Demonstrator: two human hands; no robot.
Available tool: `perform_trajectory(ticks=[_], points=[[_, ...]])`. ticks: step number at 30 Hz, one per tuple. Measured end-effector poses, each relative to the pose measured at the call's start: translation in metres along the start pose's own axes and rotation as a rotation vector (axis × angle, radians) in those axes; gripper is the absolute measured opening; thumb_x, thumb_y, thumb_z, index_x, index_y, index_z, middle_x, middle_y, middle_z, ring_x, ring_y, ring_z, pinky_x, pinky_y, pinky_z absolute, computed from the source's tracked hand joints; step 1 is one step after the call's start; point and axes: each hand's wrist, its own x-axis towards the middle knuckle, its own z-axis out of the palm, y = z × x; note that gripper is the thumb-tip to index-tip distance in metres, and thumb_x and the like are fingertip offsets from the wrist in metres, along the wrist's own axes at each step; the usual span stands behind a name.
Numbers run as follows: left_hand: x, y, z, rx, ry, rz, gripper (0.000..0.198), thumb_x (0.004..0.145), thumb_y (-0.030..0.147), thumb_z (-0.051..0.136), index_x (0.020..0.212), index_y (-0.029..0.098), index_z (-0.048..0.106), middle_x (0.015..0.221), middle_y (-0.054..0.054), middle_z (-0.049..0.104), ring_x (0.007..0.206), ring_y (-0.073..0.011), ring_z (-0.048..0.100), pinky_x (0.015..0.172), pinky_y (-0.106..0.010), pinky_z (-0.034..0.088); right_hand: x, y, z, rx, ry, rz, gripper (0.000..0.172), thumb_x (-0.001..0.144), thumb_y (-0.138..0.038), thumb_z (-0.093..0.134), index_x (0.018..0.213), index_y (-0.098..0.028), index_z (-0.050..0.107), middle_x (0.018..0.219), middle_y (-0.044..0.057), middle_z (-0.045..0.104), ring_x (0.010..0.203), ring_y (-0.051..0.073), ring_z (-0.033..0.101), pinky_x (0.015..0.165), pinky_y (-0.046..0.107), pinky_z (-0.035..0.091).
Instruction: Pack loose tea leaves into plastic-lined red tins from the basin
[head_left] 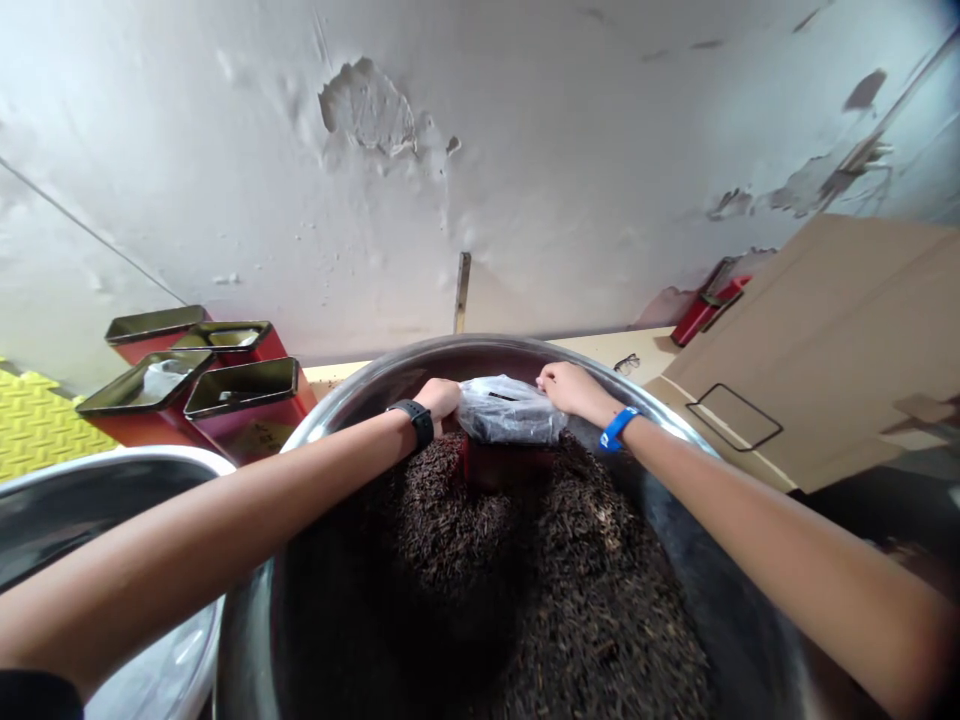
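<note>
Near the centre of the frame, the left hand (440, 398) has its fingers closed on the left edge of a thin translucent plastic bag (510, 412). The right hand (568, 388), curled with thumb and fingers together, pinches the bag's upper right edge. The bag's mouth shows as a narrow dark slit between the hands, and its lower part covers the top of a dark red rectangular tin (510, 466). This tin sits among loose, dark brown, twig-like dry leaves (600, 570), heaped against its left and right sides, inside a large round polished-metal basin (480, 345).

The basin's far rim curves just beyond both hands, leaving a small gap behind the bag. Toward the bottom of the frame, the room between the forearms is open above the leaves. The basin's right inner wall is bare along its side.

At left, four open red tins with dark rims (244, 390) stand close together beyond a second metal basin (150, 455), whose rim passes beneath the left forearm; whether the two basins touch cannot be told. At right, a brown cardboard box (832, 340) borders the space beyond the right forearm, with thin-framed eyeglasses (627, 364) lying between box and basin.
</note>
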Motion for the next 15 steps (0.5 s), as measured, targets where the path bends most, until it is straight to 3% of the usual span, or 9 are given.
perform_trajectory(ticks=[4,8,10,12,13,15], points=[[0.007,-0.001,-0.004,-0.032,0.022,-0.188,0.012,0.073,0.016,0.043,0.061,0.015,0.046,0.042,0.005,0.035,0.033,-0.0065,0.031,0.034,-0.02,0.023,0.008,0.001,0.0,0.089,-0.065,-0.003,0.041,0.084,-0.039,0.032,0.08,-0.014,0.064,0.073,0.008,0.064,0.059,0.014,0.054,0.05,0.024,0.035],[0.005,0.007,-0.012,-0.032,0.014,-0.193,0.014,0.074,0.026,0.047,0.067,0.015,0.052,0.047,0.004,0.039,0.036,-0.0065,0.032,0.035,-0.02,0.023,-0.004,-0.001,-0.017,0.122,-0.062,-0.085,0.035,0.077,-0.047,0.047,0.085,-0.017,0.064,0.083,0.006,0.065,0.071,0.015,0.056,0.062,0.025,0.04],[0.002,0.017,-0.017,0.024,0.084,-0.067,0.016,0.075,0.028,0.046,0.069,0.015,0.053,0.051,0.003,0.043,0.04,-0.0069,0.036,0.038,-0.02,0.026,-0.017,-0.008,-0.028,0.09,0.086,-0.12,0.031,0.079,-0.041,0.048,0.092,-0.016,0.062,0.093,0.008,0.062,0.083,0.018,0.054,0.073,0.028,0.04],[-0.002,0.031,-0.021,0.135,0.176,0.162,0.017,0.077,0.029,0.046,0.07,0.015,0.053,0.056,0.002,0.047,0.045,-0.0071,0.041,0.041,-0.019,0.03,-0.031,-0.02,-0.038,0.059,0.261,-0.243,0.03,0.084,-0.034,0.04,0.098,-0.016,0.059,0.1,0.009,0.06,0.09,0.018,0.052,0.08,0.03,0.037],[-0.006,0.039,-0.022,0.194,0.205,0.274,0.017,0.077,0.028,0.045,0.071,0.015,0.053,0.059,0.001,0.05,0.047,-0.0071,0.044,0.043,-0.019,0.032,-0.036,-0.027,-0.041,0.046,0.289,-0.345,0.029,0.086,-0.03,0.037,0.099,-0.016,0.059,0.102,0.008,0.059,0.091,0.017,0.052,0.082,0.029,0.036],[-0.013,0.055,-0.022,0.281,0.221,0.394,0.016,0.078,0.028,0.045,0.075,0.015,0.053,0.059,0.001,0.052,0.046,-0.007,0.045,0.044,-0.019,0.033,-0.04,-0.039,-0.044,-0.004,0.175,-0.536,0.028,0.086,-0.023,0.035,0.097,-0.017,0.06,0.1,0.006,0.061,0.088,0.015,0.054,0.081,0.027,0.036]])
